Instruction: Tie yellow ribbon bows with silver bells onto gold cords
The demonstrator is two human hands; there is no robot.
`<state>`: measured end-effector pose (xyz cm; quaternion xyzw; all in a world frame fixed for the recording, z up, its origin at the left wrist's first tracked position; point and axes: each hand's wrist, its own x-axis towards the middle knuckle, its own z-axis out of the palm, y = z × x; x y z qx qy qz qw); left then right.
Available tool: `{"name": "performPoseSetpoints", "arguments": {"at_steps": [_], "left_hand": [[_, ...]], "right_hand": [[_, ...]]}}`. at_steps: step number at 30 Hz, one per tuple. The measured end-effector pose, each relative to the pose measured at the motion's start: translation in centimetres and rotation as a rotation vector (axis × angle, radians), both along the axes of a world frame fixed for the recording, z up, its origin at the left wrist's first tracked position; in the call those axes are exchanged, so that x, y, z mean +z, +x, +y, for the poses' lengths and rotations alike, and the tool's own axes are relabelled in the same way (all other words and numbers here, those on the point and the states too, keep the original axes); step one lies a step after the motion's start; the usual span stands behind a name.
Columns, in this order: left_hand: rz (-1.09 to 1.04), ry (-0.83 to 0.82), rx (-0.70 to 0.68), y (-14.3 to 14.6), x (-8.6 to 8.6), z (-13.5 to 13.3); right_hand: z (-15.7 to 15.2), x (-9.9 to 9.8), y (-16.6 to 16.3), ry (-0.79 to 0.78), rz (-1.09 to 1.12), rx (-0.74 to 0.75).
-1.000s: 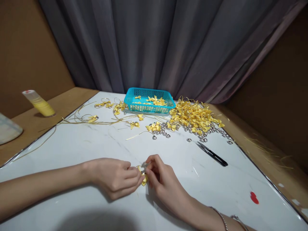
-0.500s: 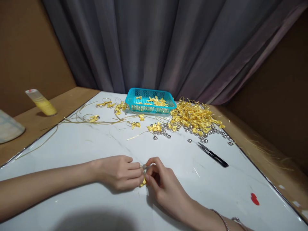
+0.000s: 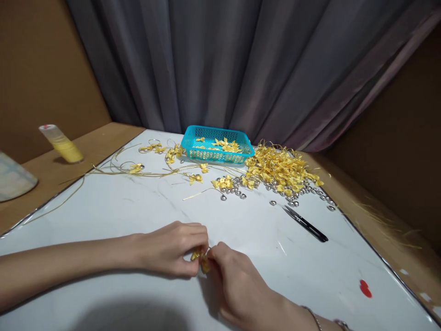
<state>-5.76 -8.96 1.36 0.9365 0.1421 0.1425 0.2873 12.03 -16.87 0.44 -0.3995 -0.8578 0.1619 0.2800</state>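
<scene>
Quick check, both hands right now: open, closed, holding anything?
Left hand: closed, holding a small yellow bow.
Right hand: curled, fingertips at the bow; whether they grip anything cannot be told.

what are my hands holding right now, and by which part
A yellow bow, pinched apparently near its middle by the left hand; what the right hand grips is hidden.

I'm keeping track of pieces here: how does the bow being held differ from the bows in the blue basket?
The held bow is one piece; the basket bows are several.
The held bow is partly covered by the left hand; the basket bows lie untouched in the basket.
The held bow is nearer the viewer than the basket bows.
Both are yellow.
</scene>
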Motion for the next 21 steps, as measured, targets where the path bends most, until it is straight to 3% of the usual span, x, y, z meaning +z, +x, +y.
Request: {"name": "performPoseSetpoints", "arguments": {"at_steps": [4,8,12,15,21], "left_hand": [[0.118,-0.349,0.081,0.1,0.5,-0.2],[0.336,-0.763,0.15,0.1,1.5,0.1],[0.423,-0.922,0.139,0.2,2.2,0.6],[0.47,-0.993,0.162,0.3,2.0,0.8],[0.468,-1.024,0.183,0.5,1.8,0.7]], "right_hand": [[0.2,0.2,-0.2,0.24,-0.148,0.103],[0.2,0.4,-0.2,0.348,-0.218,0.222],[0.2,0.6,0.0,0.349,-0.218,0.281],[0.0,0.6,0.1,0.189,-0.156,0.291],[-0.5,1.0,-0.4,-0.439,0.215,0.069]]}}
